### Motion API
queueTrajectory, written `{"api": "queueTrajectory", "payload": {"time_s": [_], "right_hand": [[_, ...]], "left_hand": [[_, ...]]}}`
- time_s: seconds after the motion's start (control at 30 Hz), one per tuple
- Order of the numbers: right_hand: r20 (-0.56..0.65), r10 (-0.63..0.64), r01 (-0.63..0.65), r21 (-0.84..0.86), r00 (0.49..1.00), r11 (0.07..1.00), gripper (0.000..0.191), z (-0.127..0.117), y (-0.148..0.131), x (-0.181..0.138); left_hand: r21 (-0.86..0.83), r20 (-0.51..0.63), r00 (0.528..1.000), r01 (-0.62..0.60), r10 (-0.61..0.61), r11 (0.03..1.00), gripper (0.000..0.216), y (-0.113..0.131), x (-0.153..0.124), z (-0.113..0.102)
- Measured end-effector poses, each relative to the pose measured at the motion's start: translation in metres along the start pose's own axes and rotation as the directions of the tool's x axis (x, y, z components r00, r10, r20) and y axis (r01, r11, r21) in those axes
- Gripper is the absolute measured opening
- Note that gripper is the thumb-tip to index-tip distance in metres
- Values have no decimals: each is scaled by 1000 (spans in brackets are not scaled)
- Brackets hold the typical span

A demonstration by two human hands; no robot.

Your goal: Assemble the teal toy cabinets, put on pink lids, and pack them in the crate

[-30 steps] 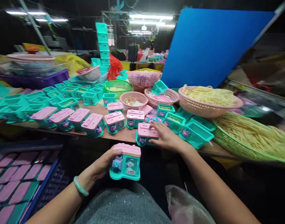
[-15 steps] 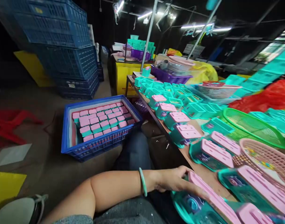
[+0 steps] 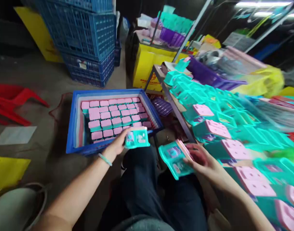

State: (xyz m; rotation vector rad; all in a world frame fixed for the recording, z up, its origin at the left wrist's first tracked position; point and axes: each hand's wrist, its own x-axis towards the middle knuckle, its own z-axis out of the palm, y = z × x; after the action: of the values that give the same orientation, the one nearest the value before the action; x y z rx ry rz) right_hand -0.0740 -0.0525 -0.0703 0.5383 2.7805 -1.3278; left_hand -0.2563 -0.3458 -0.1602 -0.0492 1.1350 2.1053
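Since both hands are taken, each grip can be read apart. At seven o'clock from the middle of the view, the left hand [image 3: 117, 144] is closed on the left end of a small pink-lidded teal box [image 3: 137, 140], held nearly level. At five o'clock the right hand [image 3: 206, 162] grips a second box [image 3: 172, 160] from its lid side, and this one is tilted. Both look like thin moulded plastic — likely light and stiff, a little slippery on the smooth walls, with the front the part most easily cracked. The lid rim and the short ends seem the soundest places to hold; squeezing the front panel seems unwise. At nine o'clock sits a blue crate [image 3: 71, 125] with rows of pink-topped boxes [image 3: 116, 121]; more lidded boxes [image 3: 218, 128] line the table between three and four.
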Motion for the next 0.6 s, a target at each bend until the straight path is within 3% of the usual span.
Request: {"api": "queueTrajectory", "payload": {"time_s": [0.13,0.23,0.33,0.43,0.5,0.6], "right_hand": [[56,7,-7,4,998,1000,95,37,8,115],[113,-59,59,0,992,998,89,72,24,196],[200,-124,127,0,972,992,72,120,35,274],[286,-185,200,-24,940,979,72,185,47,335],[352,-230,264,-52,907,963,69,232,57,359],[465,-272,366,-122,842,923,47,293,75,377]], "left_hand": [[42,-345,929,-131,137,991,49,14,20,-83],[138,-486,857,-119,171,983,42,19,34,-127],[246,-557,815,-24,162,969,33,16,60,-159],[376,-583,795,81,168,923,31,5,100,-187],[468,-574,799,142,178,872,33,-5,128,-205],[595,-539,825,230,170,770,36,-21,163,-231]]}}
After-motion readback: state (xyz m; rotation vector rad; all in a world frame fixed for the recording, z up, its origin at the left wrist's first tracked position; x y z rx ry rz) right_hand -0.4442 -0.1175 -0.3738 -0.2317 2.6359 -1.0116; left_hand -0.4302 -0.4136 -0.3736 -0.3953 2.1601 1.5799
